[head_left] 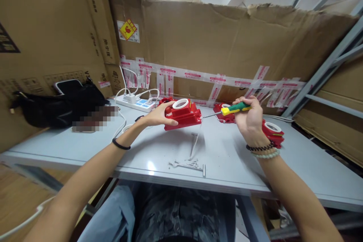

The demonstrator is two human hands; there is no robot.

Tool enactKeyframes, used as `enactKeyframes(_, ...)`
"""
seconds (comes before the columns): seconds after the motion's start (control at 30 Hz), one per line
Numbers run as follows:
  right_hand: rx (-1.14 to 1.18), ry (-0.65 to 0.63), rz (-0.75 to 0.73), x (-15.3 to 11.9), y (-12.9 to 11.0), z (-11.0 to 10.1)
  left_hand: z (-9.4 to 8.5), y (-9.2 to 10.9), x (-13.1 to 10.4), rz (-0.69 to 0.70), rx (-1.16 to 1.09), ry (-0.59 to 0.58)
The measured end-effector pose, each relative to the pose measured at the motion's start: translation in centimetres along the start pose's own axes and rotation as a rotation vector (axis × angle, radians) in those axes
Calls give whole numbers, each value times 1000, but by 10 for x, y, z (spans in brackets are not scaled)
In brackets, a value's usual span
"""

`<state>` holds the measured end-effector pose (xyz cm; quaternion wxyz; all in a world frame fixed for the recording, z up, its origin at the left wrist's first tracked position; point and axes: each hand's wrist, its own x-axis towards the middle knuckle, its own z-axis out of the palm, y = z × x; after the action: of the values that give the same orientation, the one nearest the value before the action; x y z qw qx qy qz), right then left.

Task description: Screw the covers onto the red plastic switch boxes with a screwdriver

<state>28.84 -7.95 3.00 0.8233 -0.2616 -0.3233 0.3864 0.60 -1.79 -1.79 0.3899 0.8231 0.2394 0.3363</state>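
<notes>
My left hand (159,116) grips a red plastic housing with a white ring (185,115) on top, tilted just above the table. In my right hand (251,117) is a screwdriver (234,109) with a green and yellow handle, my fingers wrapped around it. Its tip points left and reaches the right end of the red housing; whether it sits in a screw is too small to tell. Below the housing, several loose screws (194,163) lie near a small metal T-shaped rod (203,170) at the front edge. A thin pale strand hangs under the housing's right end.
More red housings stand behind the screwdriver (228,117) and beside my right wrist (273,134). A white power strip (136,103) with plugs and cables sits at the back left. Left of it is a black bag (65,104). Cardboard walls (198,41) enclose the table (227,159).
</notes>
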Motion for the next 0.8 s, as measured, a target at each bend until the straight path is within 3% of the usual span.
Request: enactKeyframes(0.8,54,10,-32,-6,-2,3,0,3,-1,14,-40,0)
